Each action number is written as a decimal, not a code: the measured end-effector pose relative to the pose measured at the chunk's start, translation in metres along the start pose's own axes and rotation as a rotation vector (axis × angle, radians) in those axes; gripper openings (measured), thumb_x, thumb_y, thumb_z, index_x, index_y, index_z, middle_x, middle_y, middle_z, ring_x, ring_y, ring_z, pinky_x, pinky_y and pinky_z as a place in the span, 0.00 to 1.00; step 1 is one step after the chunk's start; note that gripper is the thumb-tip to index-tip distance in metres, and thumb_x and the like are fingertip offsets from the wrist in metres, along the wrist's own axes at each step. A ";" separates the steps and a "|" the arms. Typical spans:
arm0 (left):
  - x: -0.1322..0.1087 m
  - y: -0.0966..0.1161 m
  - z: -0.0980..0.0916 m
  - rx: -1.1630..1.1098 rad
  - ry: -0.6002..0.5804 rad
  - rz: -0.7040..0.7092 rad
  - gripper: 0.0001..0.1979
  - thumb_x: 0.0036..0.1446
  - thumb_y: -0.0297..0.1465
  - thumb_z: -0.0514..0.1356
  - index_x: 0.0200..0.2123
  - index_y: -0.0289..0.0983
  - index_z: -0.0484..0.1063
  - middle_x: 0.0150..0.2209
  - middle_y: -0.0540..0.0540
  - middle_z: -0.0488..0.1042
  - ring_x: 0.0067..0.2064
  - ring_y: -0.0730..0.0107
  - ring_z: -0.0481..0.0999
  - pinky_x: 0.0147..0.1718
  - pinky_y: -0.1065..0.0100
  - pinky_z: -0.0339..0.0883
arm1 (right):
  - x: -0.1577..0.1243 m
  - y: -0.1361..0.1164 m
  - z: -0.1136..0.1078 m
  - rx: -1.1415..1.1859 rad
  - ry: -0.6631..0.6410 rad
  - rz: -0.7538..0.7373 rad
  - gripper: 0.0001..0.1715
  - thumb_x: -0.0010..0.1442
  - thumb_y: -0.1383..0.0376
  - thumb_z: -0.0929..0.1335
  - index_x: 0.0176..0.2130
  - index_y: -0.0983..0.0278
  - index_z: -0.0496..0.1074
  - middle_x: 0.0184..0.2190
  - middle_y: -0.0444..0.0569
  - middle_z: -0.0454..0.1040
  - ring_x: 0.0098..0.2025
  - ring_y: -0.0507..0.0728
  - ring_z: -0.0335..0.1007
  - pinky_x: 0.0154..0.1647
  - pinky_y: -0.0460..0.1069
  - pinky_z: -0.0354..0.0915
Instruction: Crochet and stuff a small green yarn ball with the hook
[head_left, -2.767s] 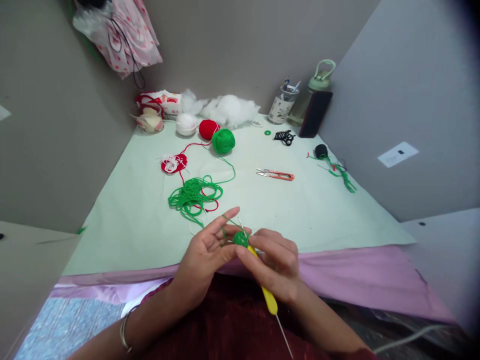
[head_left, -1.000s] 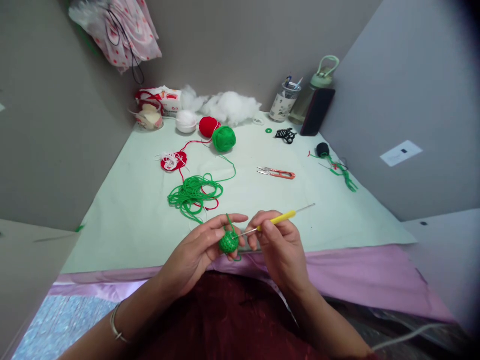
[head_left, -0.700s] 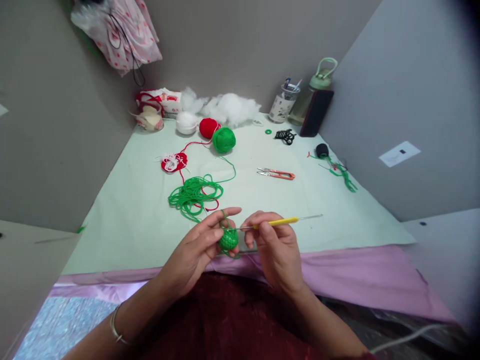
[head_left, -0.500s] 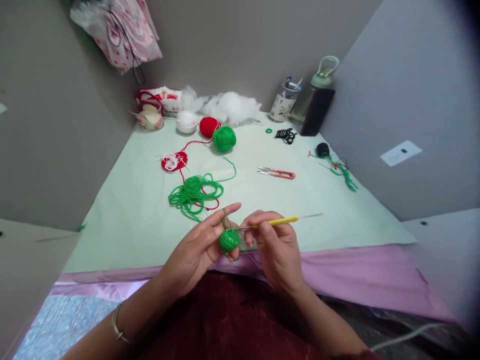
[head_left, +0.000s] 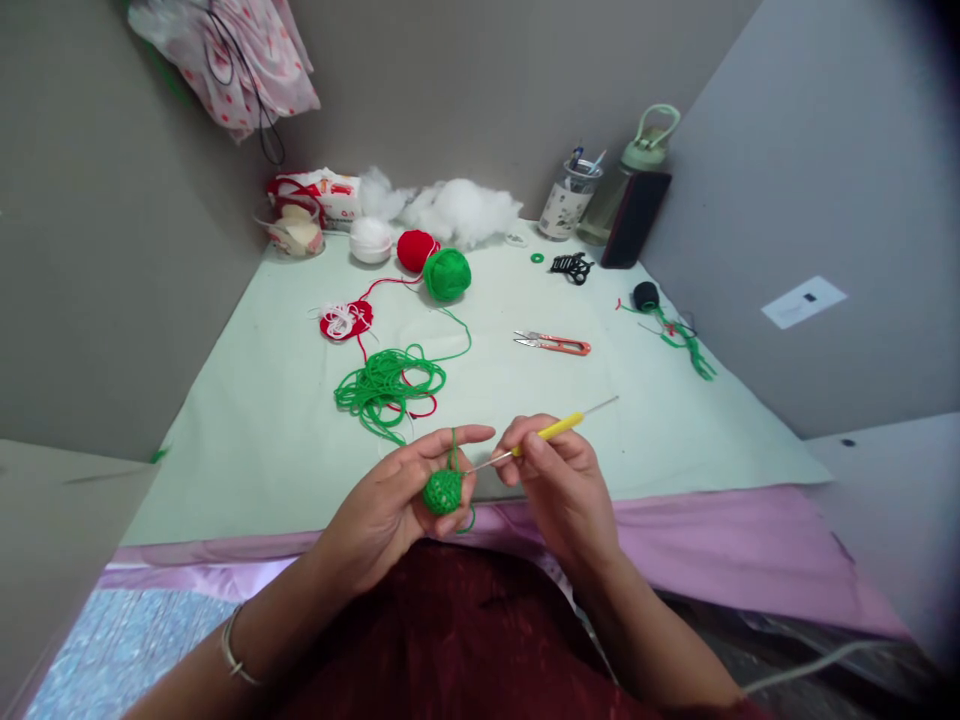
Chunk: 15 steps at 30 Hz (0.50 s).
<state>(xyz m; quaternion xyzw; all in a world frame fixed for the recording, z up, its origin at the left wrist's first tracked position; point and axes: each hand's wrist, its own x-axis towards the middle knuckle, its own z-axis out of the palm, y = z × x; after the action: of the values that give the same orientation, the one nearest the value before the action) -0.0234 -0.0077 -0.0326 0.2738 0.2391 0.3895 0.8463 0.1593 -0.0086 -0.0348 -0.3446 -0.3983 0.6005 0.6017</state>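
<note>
Near the table's front edge, my left hand (head_left: 397, 495) grips a small, rounded green crochet piece (head_left: 442, 492). Green yarn runs up from the piece over my outstretched index finger, and a short tail hangs below. My right hand (head_left: 559, 475) is closed around the yellow handle of a crochet hook (head_left: 559, 427). The hook's left tip meets the upper right edge of the piece; whether it sits inside a stitch I cannot tell. Just beyond my left hand lies a loose heap of green yarn (head_left: 386, 385), with a strand leading to a green yarn ball (head_left: 448, 274).
Orange-handled thread snips (head_left: 553, 343) lie mid-table. Farther back are a red yarn ball (head_left: 415, 250), white stuffing (head_left: 465, 212), a black claw clip (head_left: 572, 267), a pen cup (head_left: 564, 208), a bottle (head_left: 606, 205) and a phone (head_left: 636, 220). Grey partitions enclose the table (head_left: 247, 400).
The hook has tilted, its left tip pointing lower and its far end higher. My left hand has turned the crochet piece slightly and shifted it left and down.
</note>
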 end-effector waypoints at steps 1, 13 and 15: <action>-0.001 0.001 0.001 0.013 0.021 0.017 0.17 0.67 0.33 0.60 0.55 0.38 0.80 0.32 0.48 0.71 0.26 0.79 0.67 0.28 0.73 0.62 | 0.000 -0.001 0.000 0.025 -0.008 0.018 0.10 0.64 0.58 0.75 0.33 0.62 0.82 0.25 0.42 0.72 0.25 0.48 0.68 0.30 0.45 0.66; -0.005 0.006 0.002 0.228 0.026 0.138 0.24 0.63 0.31 0.68 0.61 0.56 0.75 0.49 0.50 0.78 0.52 0.70 0.77 0.56 0.70 0.68 | -0.007 0.010 0.008 -0.118 -0.071 -0.246 0.07 0.68 0.61 0.72 0.42 0.54 0.84 0.35 0.45 0.75 0.34 0.51 0.70 0.36 0.48 0.66; -0.004 0.007 0.002 0.214 0.041 0.155 0.25 0.60 0.29 0.70 0.59 0.56 0.77 0.47 0.51 0.78 0.50 0.72 0.78 0.52 0.73 0.69 | -0.008 0.008 0.004 -0.231 -0.122 -0.271 0.08 0.67 0.62 0.72 0.45 0.53 0.84 0.38 0.46 0.76 0.39 0.53 0.71 0.39 0.48 0.68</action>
<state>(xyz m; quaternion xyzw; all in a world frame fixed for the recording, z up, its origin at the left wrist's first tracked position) -0.0285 -0.0078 -0.0252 0.3719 0.2748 0.4315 0.7745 0.1527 -0.0167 -0.0410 -0.3174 -0.5430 0.4843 0.6081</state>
